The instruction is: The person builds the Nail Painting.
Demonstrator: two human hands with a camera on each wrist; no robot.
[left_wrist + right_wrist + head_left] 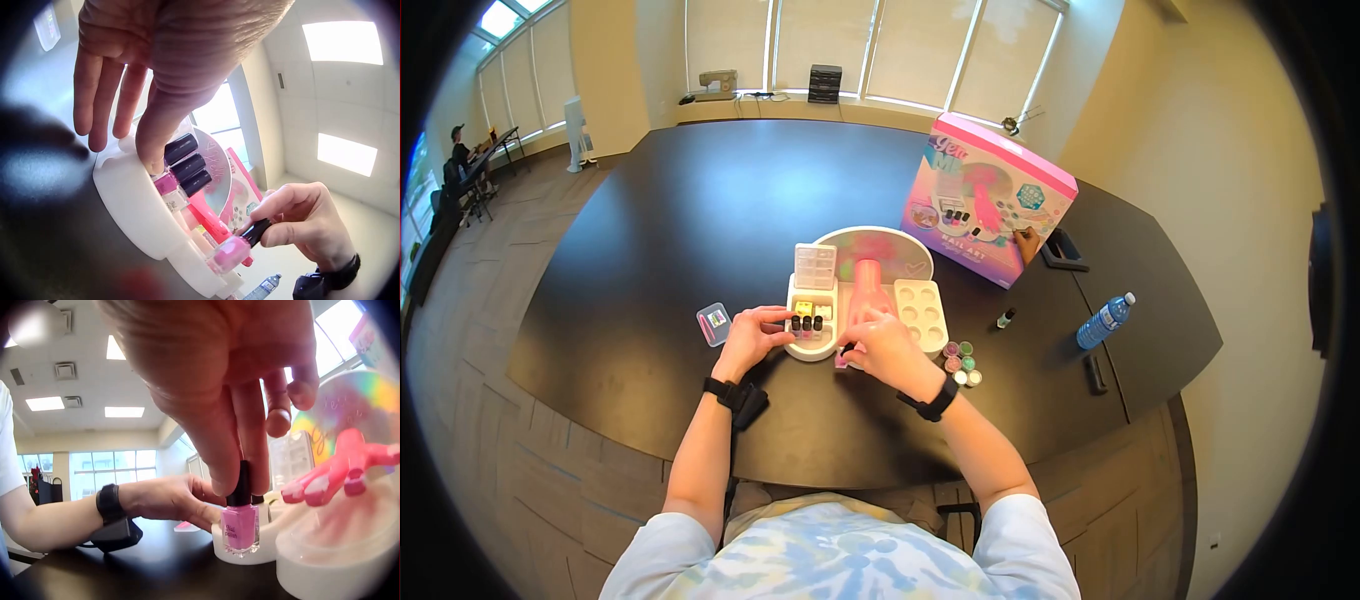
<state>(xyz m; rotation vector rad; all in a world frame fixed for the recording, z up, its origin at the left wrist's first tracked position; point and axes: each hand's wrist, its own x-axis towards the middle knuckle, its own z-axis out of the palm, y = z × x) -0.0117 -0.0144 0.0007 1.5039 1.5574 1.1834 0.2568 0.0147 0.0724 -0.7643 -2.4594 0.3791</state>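
While the right hand (890,350) has thumb and fingers clamped on the black cap (240,484) of a pink nail polish bottle (240,526), that bottle hangs roughly upright at the front of the white nail-art station (812,353), label reading "Nail polish". Left hand (752,337) is at the station's left end, fingers extended and apart, thumb at the rim beside three black-capped polish bottles (187,167) set in a row in the left section. Cannot tell how firmly it presses.

Pink model hand (354,450) sits mid-station, fingers spread, pale patches on some nails. Iridescent backboard (910,252) behind it; clear divided case (815,267) at rear left; six-well palette (920,305) on the right side. Yellow item (803,308) just behind the three bottles.

Dark table (640,330): clear plastic box (714,324) near the left hand, pink piece inside. Right of station: small glitter pots (954,365) clustered, one small black-capped bottle (1006,318) apart from them, then a blue-tinted water bottle (1105,322). Nail Art carton (990,205) at back right. Sewing machine (718,84) and black drawer unit (825,84) by the windows.
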